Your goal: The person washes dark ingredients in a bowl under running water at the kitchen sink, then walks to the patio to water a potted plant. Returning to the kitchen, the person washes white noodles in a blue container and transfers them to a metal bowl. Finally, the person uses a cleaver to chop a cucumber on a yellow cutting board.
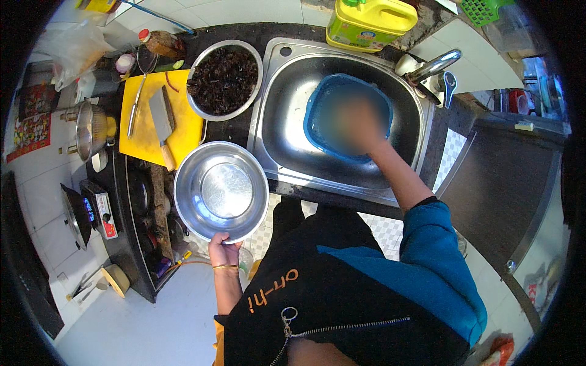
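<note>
My left hand (224, 250) grips the near rim of a stainless steel bowl (227, 190), thumb over the edge. Nothing lies in this bowl, which is held at the counter's front edge, left of the sink. My right hand (365, 129) reaches down into a blue plastic basin (313, 123) standing in the stainless steel sink (286, 151). A blur covers that hand's fingers and the basin's middle, so what they touch there is hidden. Left of the sink, a second steel bowl (259, 68) is filled with dark brown, ruffled food pieces (223, 80).
A cleaver (161, 114) and a wire skimmer (136, 107) lie on the yellow cutting board (190, 126). The chrome faucet (432, 67) rises at the sink's right corner. Behind the sink stands a yellow-green plastic jug (366, 27). A red-capped jar (161, 43) stands behind the board.
</note>
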The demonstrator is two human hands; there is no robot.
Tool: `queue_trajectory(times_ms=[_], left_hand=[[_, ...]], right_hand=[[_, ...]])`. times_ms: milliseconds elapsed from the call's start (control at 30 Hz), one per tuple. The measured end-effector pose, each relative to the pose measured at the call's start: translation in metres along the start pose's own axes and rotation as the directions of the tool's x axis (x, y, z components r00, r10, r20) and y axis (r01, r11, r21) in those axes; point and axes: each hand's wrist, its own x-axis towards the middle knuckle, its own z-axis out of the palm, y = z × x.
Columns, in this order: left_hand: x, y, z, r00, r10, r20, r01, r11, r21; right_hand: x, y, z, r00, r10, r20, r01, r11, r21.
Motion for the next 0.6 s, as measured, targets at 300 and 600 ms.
queue_trajectory(times_ms=[300,600], left_hand=[[-0.008,0.003,0.015,1.0,0.022,-0.017,-0.022,1.0,0.015],[-0.002,-0.006,0.02,1.0,-0.005,0.012,0.005,1.0,-0.002]], right_hand=[[0.04,0.008,0.057,0.998,0.06,0.015,-0.061,0.944,0.325],[0.006,0.009,-0.01,0.996,0.054,0.076,-0.065,0.986,0.156]])
